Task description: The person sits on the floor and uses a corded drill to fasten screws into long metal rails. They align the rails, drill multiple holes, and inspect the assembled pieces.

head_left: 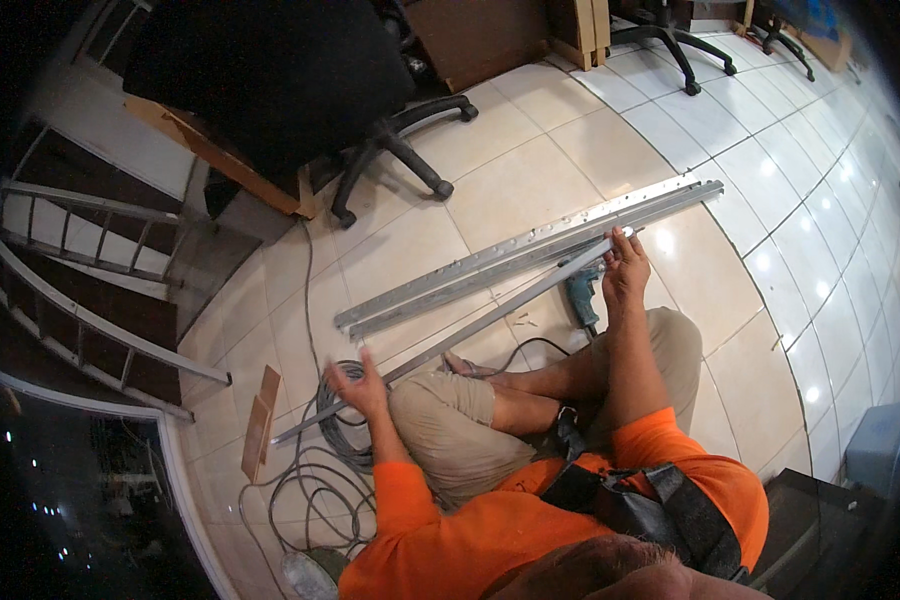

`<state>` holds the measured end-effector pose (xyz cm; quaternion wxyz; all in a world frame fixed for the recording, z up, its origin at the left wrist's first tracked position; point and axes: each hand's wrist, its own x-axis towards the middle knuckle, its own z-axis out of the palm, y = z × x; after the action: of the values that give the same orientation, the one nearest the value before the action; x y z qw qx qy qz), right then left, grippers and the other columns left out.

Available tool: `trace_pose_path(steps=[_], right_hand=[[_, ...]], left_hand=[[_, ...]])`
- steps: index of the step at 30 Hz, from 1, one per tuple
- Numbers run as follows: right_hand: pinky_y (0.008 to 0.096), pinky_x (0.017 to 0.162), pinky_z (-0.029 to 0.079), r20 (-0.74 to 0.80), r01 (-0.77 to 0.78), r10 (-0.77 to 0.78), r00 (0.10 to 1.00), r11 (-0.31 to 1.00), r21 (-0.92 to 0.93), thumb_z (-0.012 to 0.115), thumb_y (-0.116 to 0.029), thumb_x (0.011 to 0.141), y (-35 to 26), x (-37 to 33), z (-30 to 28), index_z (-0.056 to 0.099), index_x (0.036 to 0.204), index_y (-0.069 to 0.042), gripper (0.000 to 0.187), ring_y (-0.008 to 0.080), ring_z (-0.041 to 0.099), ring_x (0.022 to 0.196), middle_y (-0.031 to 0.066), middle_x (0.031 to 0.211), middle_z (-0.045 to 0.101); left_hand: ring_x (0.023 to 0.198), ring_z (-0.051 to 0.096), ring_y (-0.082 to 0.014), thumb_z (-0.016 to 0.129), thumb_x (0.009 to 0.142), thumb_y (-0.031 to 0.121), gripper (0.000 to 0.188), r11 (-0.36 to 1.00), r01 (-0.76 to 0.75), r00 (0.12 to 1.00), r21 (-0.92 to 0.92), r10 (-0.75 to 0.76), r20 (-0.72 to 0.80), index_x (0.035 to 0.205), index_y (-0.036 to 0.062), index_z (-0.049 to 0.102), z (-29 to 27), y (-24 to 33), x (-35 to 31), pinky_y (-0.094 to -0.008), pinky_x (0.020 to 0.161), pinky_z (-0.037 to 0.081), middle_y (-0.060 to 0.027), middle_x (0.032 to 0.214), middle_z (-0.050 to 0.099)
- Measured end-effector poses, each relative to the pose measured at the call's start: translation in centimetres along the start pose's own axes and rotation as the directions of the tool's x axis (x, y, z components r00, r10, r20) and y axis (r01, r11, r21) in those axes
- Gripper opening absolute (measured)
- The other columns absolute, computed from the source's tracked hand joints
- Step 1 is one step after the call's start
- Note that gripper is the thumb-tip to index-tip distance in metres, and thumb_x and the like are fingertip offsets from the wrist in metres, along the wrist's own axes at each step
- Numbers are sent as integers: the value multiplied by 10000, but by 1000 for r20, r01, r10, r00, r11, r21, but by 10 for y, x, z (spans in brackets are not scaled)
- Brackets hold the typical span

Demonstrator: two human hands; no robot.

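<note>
A long thin grey metal bar (480,326) slants over my crossed legs, from the tiles at lower left up to the right. Its upper end is in my right hand (626,268), with the fingers closed round it. My left hand (362,386), slightly blurred, is over the bar's lower part with its fingers spread; whether the palm touches the bar I cannot tell. Just beyond lie perforated metal channels (530,252), side by side on the floor. A teal power drill (582,296) rests beside my right forearm, partly covered by the bar.
Coiled grey cable (344,432) lies near my left knee, beside a brown wooden strip (260,424). A metal ladder (100,330) is at the far left. Black office chairs (270,90) stand beyond the channels. At the right edge sits a grey-blue box (880,445).
</note>
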<state>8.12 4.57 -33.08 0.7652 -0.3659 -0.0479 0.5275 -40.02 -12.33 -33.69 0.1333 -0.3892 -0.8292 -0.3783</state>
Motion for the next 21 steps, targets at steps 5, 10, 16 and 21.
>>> trace_pose_path(steps=[5, 10, 16, 21], right_hand=[[329, 817, 492, 30, 66, -67, 997, 997, 30, 754, -79, 917, -6, 7, -12, 463, 1442, 21, 608, 211, 680, 1025, 88, 1141, 699], [380, 879, 499, 97, 37, -47, 994, 995, 96, 711, -46, 939, -11, -8, 10, 236, 1580, 30, 801, 291, 673, 1114, 176, 1305, 648], [414, 963, 509, 215, 83, -107, 971, 989, 118, 703, -87, 970, -27, 13, -7, 160, 1622, -63, 849, 316, 607, 1241, 223, 1412, 568], [462, 966, 511, 20, -18, 18, 1000, 999, 34, 735, -262, 976, -29, 11, -5, 137, 1626, -57, 907, 347, 572, 1265, 260, 1493, 479]], left_hand=[[1437, 385, -418, 729, 849, 657, 1112, 360, 790, 521, -496, -822, 232, 1622, 52, 208, -27, 10, -22, -567, 1160, 372, -235, 1627, 276], [1422, 387, -444, 435, 938, 776, 1012, -529, 592, 288, -608, -565, 773, 1616, 65, 193, -7, -76, -12, -674, 1104, 390, -246, 1591, 310], [1041, 594, -354, 398, 1025, 669, 759, -572, 412, 496, -709, -513, 701, 1349, -16, 438, 7, -47, 18, -627, 1077, 439, -176, 1188, 557], [878, 527, -245, 274, 1036, 709, 688, -264, 186, 767, -946, -563, 307, 1265, 93, 478, -57, 14, 102, -491, 907, 487, -84, 999, 526]])
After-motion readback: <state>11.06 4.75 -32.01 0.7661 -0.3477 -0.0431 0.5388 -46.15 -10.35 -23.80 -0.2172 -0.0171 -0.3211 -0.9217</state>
